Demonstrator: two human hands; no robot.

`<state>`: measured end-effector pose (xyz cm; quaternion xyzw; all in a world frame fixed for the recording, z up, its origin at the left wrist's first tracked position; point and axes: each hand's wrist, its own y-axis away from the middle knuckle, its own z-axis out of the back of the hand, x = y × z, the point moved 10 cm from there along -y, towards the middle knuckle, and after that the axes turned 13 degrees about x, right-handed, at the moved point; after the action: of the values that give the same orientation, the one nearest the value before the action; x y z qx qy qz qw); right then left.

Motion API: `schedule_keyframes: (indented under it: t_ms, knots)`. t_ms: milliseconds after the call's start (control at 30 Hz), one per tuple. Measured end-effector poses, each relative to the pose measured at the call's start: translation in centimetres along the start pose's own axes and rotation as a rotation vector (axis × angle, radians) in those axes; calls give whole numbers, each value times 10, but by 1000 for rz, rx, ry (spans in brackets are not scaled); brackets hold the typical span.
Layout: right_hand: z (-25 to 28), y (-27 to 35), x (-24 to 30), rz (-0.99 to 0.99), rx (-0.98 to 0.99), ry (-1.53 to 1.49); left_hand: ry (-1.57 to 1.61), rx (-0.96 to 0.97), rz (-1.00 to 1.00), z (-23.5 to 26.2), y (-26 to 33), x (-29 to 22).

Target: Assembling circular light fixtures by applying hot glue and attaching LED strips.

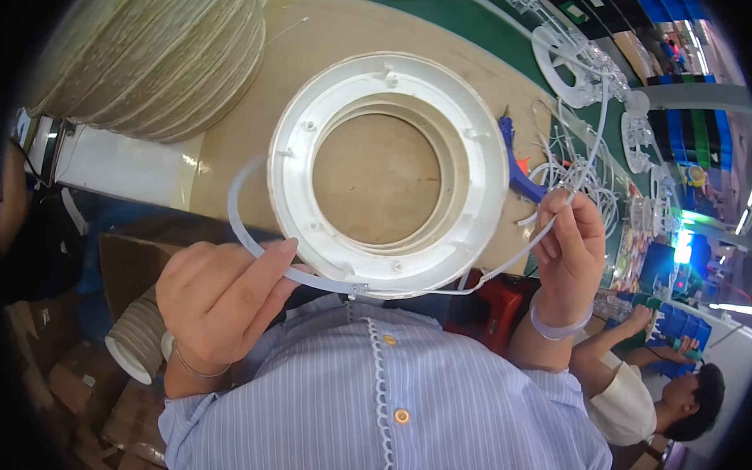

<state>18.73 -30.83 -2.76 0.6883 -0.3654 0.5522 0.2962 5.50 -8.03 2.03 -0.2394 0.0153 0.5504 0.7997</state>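
Head view: left hand (220, 300) has the translucent strip (242, 222) pinched tight, right hand (572, 250) the white cord (514, 260). White ring (294, 174) sits between and just beyond the fingers. Tugging unevenly could pop the joint (358, 289); cord might snag the tangle (589, 193) beside the right fingers.

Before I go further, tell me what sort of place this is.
Probably a factory assembly area: a workbench with a tangle of pale tubing, a white ring-shaped part, and another person near blue bins.

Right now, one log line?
left hand: holding strip | right hand: pinching wire | ring: ahead, between hands | blue tool: right of ring
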Motion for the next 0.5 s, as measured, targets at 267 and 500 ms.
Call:
schedule_keyframes:
  t_ms: [267,500]
  knots:
    - [-16,1,-8,-56,-28,102,620,-157,369,-10,19,47]
    - [-27,11,-2,-85,0,267,1034,-442,603,-33,22,75]
